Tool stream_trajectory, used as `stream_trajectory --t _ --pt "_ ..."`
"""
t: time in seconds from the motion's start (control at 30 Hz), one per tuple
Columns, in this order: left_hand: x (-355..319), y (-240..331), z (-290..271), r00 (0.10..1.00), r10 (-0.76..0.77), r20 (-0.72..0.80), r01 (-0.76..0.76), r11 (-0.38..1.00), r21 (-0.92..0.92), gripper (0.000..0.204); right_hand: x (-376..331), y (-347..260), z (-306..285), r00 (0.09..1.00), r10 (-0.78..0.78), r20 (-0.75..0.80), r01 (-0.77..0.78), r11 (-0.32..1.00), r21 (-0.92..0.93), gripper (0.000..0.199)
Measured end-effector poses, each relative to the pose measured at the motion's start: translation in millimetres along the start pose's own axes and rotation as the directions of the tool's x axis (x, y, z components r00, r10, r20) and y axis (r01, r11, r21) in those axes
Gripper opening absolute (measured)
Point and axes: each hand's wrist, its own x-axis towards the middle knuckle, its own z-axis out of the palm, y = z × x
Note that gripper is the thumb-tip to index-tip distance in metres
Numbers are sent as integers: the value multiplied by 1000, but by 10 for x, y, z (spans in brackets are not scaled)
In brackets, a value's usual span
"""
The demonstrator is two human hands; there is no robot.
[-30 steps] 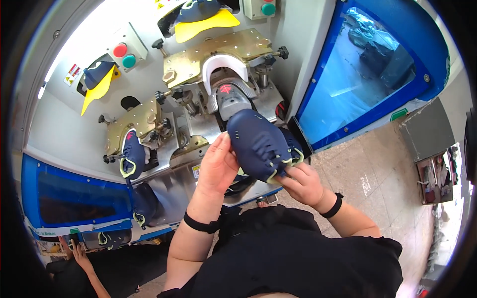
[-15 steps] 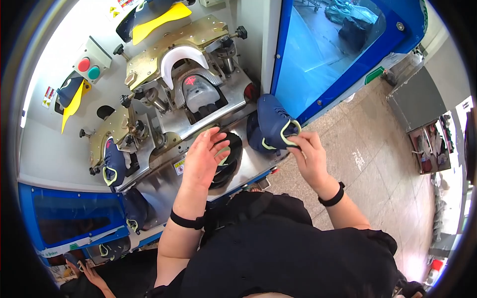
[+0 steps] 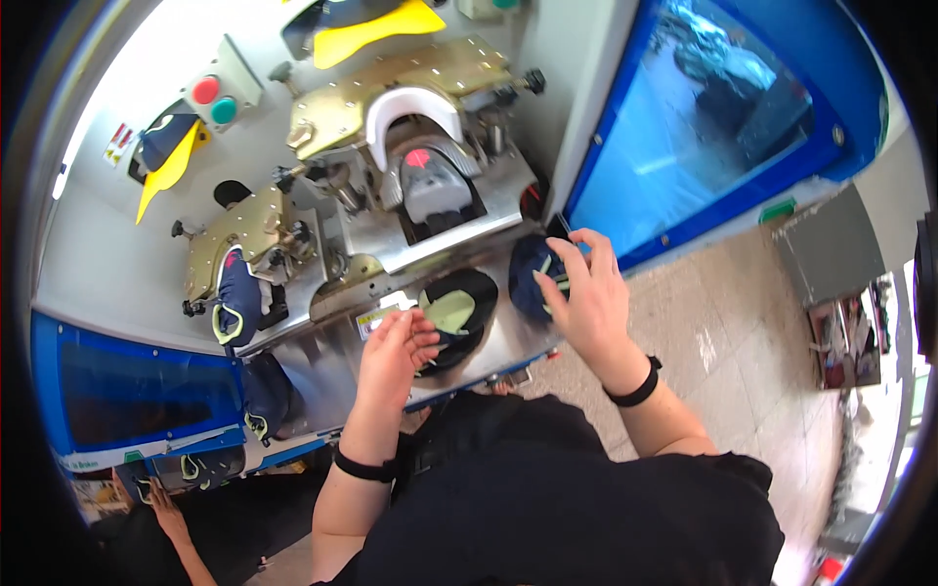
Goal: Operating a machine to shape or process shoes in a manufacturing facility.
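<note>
My right hand (image 3: 591, 298) has its fingers spread beside a navy shoe upper (image 3: 531, 277) with pale green trim, on the right end of the metal ledge. Whether the fingertips touch it, I cannot tell. Nearer the middle, my left hand (image 3: 388, 359) is loosely curled with nothing visible in it. Just beyond its fingers lies a black oval thing (image 3: 479, 298) with a pale green piece (image 3: 451, 311) on it. Behind stands a machine station with a grey metal mould (image 3: 435, 186) bearing a red mark, under a white curved pad (image 3: 391, 112).
To the left, a navy shoe upper (image 3: 237, 293) sits on a second station, another dark upper (image 3: 266, 391) below it. Red and green buttons (image 3: 215, 98) are on the back wall. A blue-framed door (image 3: 674, 234) borders the right side. Another person's hand (image 3: 164, 503) works at lower left.
My right hand has let go of the upper's collar, its fingers now spread. My left hand has moved down, more curled. The view has shifted, so the machine sits further right.
</note>
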Motion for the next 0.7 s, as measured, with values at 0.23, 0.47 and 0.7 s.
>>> stream_trajectory --t 0.23,0.47,0.7 --pt "-222 111 -187 996 30 83 -31 1000 1 21 2138 -810 354 775 -357 -521 464 882 86 23" --pt "-404 284 -392 990 61 128 -62 998 3 20 3735 -1097 707 939 -335 72 332 942 53 44" --pt "-340 293 -392 983 21 185 -24 1000 11 23 2688 -919 769 907 -343 -243 384 912 146 33"
